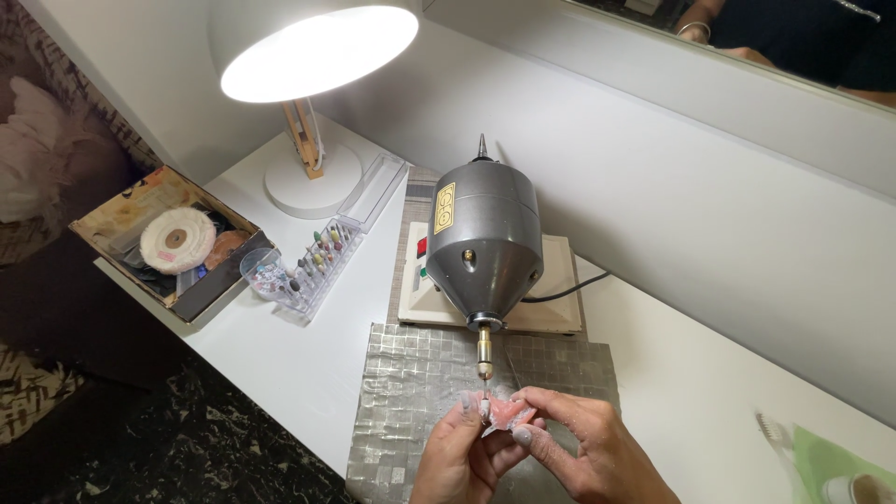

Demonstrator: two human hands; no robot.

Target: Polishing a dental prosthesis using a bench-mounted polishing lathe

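Both hands grip a pink denture piece [509, 413] at the near table edge, over the silvery checked mat [411, 392], just under the spindle tip [484, 359] of the grey bench motor [483, 245]. Left hand [459, 457] pinches its left end; right hand [588, 446] clasps the right.

Likely light, rigid, brittle acrylic; thin edges may chip, so hold by the thicker ends.

Long axis runs left-right, across the spindle; facing direction unclear.
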